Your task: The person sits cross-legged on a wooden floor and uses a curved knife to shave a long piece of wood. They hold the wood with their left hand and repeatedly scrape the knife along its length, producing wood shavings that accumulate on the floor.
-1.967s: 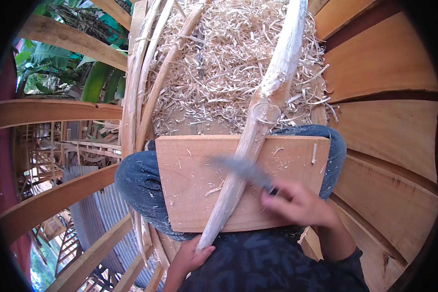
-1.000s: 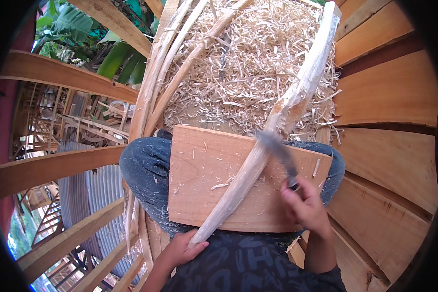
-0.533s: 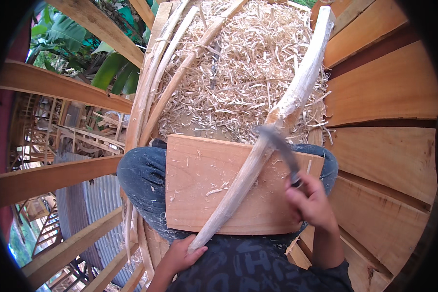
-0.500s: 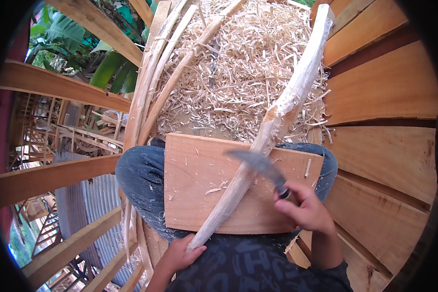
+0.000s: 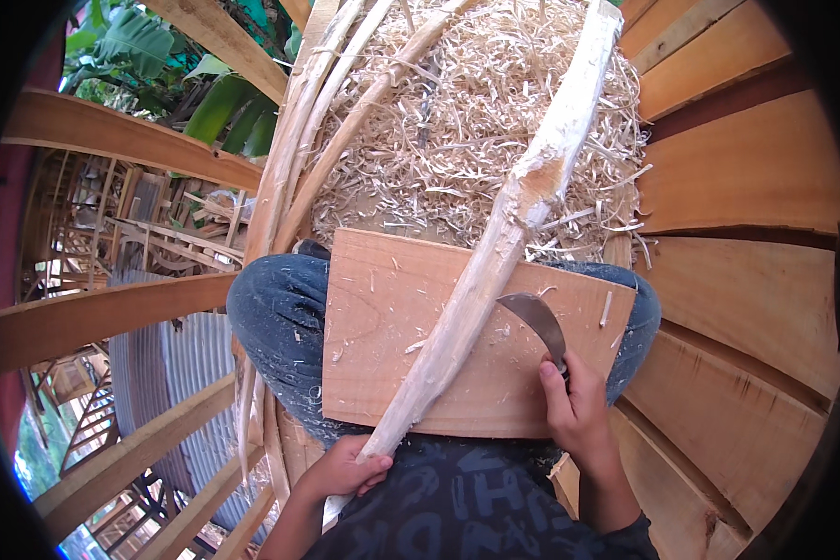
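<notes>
Peeled wooden pole [image 5: 495, 261] lies across the lap board [image 5: 383, 373], left hand [image 5: 341, 467] gripping its near end, right hand [image 5: 579, 406] wrapped round a curved knife [image 5: 535, 317] beside it

A floor of wide wooden planks [image 5: 747, 187] is seen at right; corrugated metal sheets [image 5: 173, 373] (grey, ridged) and green leaves [image 5: 149, 47] are glimpsed beyond curved beams [image 5: 112, 140].

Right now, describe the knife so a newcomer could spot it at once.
Find the flat wooden board lying across the person's lap. Near its right edge the right hand holds a short knife, its tip meeting the long peeled pole that crosses the board. It is the only metal thing there: a curved, dull grey blade among pale wood and shavings.
</notes>
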The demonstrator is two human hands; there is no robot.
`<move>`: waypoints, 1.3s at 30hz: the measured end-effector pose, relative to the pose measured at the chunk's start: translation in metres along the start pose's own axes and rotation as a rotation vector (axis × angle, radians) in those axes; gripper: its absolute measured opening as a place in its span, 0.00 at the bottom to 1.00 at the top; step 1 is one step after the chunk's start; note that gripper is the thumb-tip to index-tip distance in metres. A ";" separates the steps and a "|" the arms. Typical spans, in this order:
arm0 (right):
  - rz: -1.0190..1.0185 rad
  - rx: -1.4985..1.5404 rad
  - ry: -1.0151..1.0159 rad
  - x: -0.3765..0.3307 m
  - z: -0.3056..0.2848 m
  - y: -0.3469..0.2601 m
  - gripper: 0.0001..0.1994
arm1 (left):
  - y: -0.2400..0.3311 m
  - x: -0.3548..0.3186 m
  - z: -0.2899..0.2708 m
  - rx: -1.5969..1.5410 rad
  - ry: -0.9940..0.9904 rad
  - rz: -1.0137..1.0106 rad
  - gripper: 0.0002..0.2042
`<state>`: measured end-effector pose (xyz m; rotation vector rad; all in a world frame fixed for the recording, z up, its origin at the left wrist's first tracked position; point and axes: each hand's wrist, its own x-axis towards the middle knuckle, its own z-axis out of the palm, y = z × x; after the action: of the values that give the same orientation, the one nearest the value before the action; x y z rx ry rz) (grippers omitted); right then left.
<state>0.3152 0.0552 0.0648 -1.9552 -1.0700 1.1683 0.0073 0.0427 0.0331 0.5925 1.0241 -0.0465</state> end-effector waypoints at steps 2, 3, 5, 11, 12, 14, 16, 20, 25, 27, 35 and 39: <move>-0.074 -0.091 0.046 0.001 0.001 -0.003 0.11 | -0.001 0.000 -0.001 -0.056 -0.039 0.013 0.16; -0.074 -0.082 0.030 0.000 0.002 -0.004 0.11 | 0.000 0.001 -0.001 -0.079 -0.057 0.025 0.17; -0.072 -0.064 -0.004 -0.002 0.003 -0.005 0.12 | 0.002 0.003 0.002 -0.125 -0.091 0.047 0.18; -0.202 -0.372 -0.146 -0.013 0.019 -0.011 0.21 | 0.005 0.007 0.001 -0.111 -0.106 0.055 0.19; -0.278 -0.451 -0.134 -0.015 0.023 -0.011 0.22 | 0.005 0.007 0.000 -0.105 -0.108 0.055 0.17; -0.292 -0.520 -0.125 -0.018 0.031 -0.012 0.23 | 0.000 0.008 -0.003 -0.096 -0.110 0.055 0.12; -0.296 -0.587 -0.112 -0.018 0.035 -0.013 0.24 | -0.004 0.008 -0.006 -0.092 -0.117 0.062 0.12; -0.284 -0.717 -0.070 -0.013 0.033 -0.015 0.26 | -0.005 0.010 -0.007 -0.079 -0.124 0.093 0.12; -0.319 -0.794 0.020 -0.006 0.032 -0.008 0.28 | -0.004 0.008 -0.005 0.025 -0.087 0.157 0.13; -0.342 -0.804 0.074 -0.001 0.033 -0.005 0.28 | -0.004 0.007 -0.006 0.018 -0.092 0.154 0.14; -0.351 -0.864 0.157 0.014 0.029 -0.005 0.31 | -0.004 0.010 -0.004 0.012 -0.055 0.165 0.21; -0.354 -0.879 0.152 0.022 0.029 -0.007 0.33 | 0.002 0.009 0.000 0.030 -0.021 0.190 0.20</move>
<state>0.2929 0.0805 0.0497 -2.2609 -1.9586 0.3453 0.0122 0.0462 0.0268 0.7128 0.9445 0.0989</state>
